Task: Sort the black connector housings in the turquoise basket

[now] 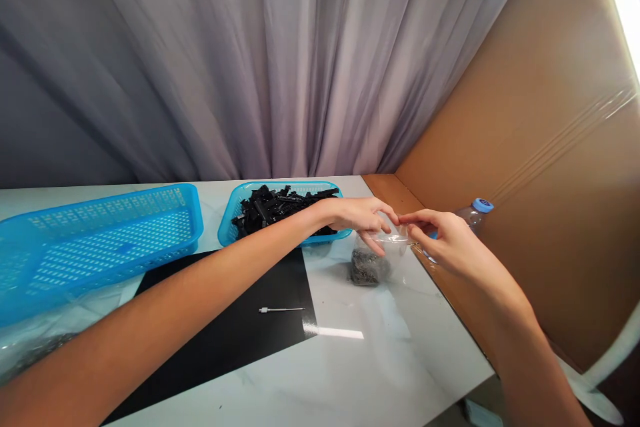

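Observation:
A small clear plastic bag [373,260] with a dark heap of tiny metal parts at its bottom stands on the white table [380,347], near the right edge. My left hand [357,215] pinches the bag's top rim from the left. My right hand [445,240] pinches the same rim from the right. Both hands' fingers are closed on the thin plastic, and their fingertips almost meet above the bag.
A blue basket [227,230] full of black plastic parts sits behind my left hand. A larger blue basket [100,240] stands at the left. A black mat [240,333] holds a thin metal pin [280,309]. A water bottle [475,212] and a cardboard wall [550,180] are on the right.

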Demonstrator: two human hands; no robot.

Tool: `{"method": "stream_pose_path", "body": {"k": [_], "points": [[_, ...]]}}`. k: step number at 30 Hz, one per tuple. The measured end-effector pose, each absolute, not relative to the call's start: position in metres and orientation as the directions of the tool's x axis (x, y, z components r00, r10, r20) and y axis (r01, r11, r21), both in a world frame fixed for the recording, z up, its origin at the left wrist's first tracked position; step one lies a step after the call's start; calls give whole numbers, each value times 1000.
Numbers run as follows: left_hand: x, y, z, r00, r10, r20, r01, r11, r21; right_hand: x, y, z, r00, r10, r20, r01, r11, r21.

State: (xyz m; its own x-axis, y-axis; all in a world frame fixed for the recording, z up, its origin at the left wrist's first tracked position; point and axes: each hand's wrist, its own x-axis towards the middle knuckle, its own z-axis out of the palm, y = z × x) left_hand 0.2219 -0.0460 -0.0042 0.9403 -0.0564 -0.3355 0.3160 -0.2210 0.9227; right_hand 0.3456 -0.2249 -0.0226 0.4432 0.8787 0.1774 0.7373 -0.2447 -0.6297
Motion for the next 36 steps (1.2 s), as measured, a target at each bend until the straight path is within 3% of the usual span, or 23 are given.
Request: {"method": "stream_pose_path", "body": {"k": [4,10,16,22,24,28,33,36], "points": [[222,-47,-3,928,-38,-370,347,-270,898,344,-226,-22,445,875,192,746,-243,-620],[221,-46,2,915,-73,-396,383,-146,912,340,-225,-19,481,862,157,718,-285,-635],[199,-42,21,976,56,-209,214,-126,969,345,-223,-26,523,815,249,739,-288,-609],[129,-31,12,976,213,-36,-21,261,965,362,-218,-41,600,740,305,726,-343,-596],[103,-31,-2,950,313,-14,-109,373,922,363,-215,-47,586,690,425,778,-331,-535],[56,-41,-31,907,419,-35,-203,509,837,339,-202,-49,416,537,734,908,-194,-372],[16,-58,-53,847,529,-57,-334,611,718,257,-178,-50,267,592,760,894,142,-425],[7,-70,-63,817,571,-74,-409,667,623,196,-161,-65,-2,588,809,920,318,-229]]}}
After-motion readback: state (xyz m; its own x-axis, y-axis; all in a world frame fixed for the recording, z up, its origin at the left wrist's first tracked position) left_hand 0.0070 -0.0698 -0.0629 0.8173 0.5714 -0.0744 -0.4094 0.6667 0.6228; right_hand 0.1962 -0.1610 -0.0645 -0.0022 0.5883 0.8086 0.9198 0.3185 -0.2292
